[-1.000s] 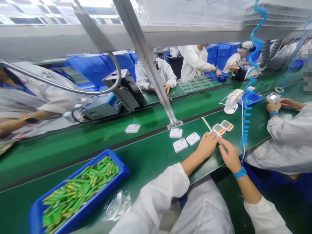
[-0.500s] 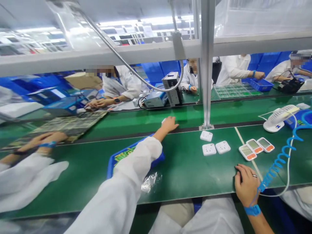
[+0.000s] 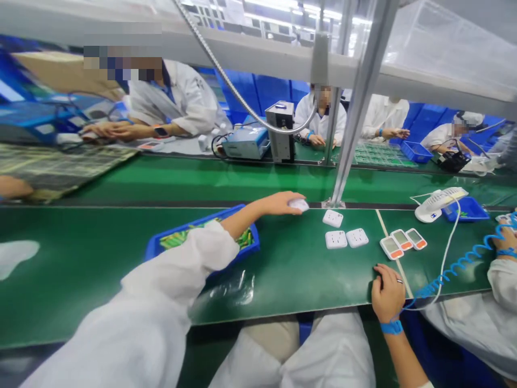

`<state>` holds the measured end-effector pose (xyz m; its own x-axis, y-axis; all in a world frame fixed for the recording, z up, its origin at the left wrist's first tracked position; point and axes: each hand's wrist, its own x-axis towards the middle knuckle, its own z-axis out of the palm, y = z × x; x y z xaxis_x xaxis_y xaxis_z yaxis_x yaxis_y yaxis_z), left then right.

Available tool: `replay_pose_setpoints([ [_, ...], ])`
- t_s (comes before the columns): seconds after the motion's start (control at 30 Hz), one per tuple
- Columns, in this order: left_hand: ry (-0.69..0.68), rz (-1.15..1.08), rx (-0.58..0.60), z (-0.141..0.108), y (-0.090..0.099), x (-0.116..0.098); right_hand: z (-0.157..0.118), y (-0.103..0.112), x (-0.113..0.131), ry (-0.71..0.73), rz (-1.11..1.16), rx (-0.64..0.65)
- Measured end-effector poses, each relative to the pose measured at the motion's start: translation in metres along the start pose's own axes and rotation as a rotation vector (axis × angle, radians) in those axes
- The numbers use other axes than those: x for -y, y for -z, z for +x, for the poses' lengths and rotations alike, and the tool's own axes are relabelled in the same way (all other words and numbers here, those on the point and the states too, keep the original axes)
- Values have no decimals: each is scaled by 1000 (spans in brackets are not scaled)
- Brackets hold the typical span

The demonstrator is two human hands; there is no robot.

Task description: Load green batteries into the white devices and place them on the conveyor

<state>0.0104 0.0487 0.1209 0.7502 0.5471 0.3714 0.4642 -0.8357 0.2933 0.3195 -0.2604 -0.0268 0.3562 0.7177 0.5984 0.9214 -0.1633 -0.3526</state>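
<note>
My left hand reaches over the far side of the bench, fingers closed round a small white square device. Under my left forearm is a blue tray with many green and yellow pieces. My right hand rests at the bench's near edge with its fingers curled; what it holds, if anything, is hidden. Between my hands lie three white devices with slotted faces. Beyond my right hand, three white units with grey screens and orange parts overlap slightly.
A metal post rises behind the white devices. Clear plastic lies before the tray. A white handheld tool and a blue coiled cord are at right. Co-workers sit across the bench; another person's hand is at far right.
The view has shifted. My left hand has moved right, towards the post, and the white device in it shows more clearly. My right hand stays at the bench edge. Another person's hand appears at far right.
</note>
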Motion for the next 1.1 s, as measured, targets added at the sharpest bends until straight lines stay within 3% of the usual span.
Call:
replay_pose_setpoints([
  [0.1, -86, -65, 167, -20, -8, -10, 1, -2, -2, 5, -1, -6],
  [0.2, -73, -51, 292, -52, -36, -37, 9, 4, -6, -5, 19, 12],
  [0.33, 86, -52, 175, -104, -78, -71, 38, 22, -4, 76, 153, 217],
  [0.43, 138, -120, 51, -137, -96, -88, 68, 23, 17, 212, 284, 431],
  [0.57, 136, -169, -27, -165, -101, -105, 97, -9, 58, 355, 319, 628],
  [0.77, 177, -159, -68, -188, -92, -110, 100, -66, 105, 378, 20, 679],
  [0.97, 206, -113, -135, -195, -90, -93, 91, -86, 154, 566, 356, 754],
  [1.1, 255, -86, -124, -171, -92, -76, 121, -98, 181, 453, 476, 736],
])
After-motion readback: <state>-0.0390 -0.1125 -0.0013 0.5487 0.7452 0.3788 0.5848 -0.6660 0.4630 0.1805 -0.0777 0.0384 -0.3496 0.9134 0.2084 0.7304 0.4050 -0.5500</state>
